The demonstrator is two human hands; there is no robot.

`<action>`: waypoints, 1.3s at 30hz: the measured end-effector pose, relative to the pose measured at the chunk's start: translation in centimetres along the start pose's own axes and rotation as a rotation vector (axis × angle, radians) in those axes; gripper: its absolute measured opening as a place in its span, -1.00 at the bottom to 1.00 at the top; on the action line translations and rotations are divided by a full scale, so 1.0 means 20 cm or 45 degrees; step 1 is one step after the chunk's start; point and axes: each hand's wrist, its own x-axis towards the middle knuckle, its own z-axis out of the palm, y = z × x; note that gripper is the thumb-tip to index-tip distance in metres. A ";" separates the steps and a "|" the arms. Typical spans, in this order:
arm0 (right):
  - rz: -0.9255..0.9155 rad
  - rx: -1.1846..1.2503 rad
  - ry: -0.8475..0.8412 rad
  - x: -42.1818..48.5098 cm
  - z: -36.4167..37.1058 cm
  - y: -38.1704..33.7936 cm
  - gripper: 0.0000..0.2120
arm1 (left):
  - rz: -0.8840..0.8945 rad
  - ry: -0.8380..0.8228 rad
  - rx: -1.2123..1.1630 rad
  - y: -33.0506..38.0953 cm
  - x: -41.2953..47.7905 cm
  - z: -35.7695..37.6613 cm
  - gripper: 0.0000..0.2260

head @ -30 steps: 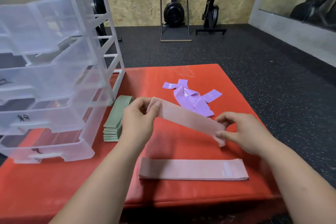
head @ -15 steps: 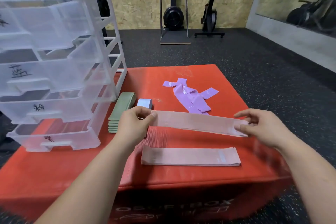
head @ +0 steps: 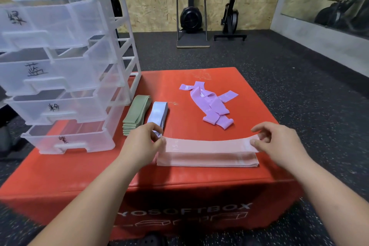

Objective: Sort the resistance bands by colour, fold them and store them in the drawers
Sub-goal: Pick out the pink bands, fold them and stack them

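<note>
My left hand (head: pixel 142 143) and my right hand (head: pixel 279 142) pinch the two ends of a pink resistance band (head: pixel 207 145), stretched flat just above a second pink band (head: pixel 207 161) that lies on the red soft box (head: pixel 79 175). A stack of folded green bands (head: pixel 135 115) and a folded light-blue band (head: pixel 157 112) lie beside the drawer unit (head: pixel 65 70). A loose heap of purple bands (head: pixel 209 104) sits farther back on the box. The clear plastic drawer unit stands at the left, its labelled drawers pulled partly out.
The red box drops off to dark rubber floor on every side. Exercise machines (head: pixel 191 16) stand against the wooden back wall. A mirror (head: pixel 329 0) runs along the right wall.
Both hands have pulled the pink band out straight and lowered it toward me, onto the second pink band. The view has tilted down, showing the box's front face.
</note>
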 end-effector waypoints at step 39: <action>-0.444 -0.343 -0.548 -0.01 0.06 0.18 -0.47 | 0.462 -0.459 0.373 -0.12 -0.02 0.02 -0.33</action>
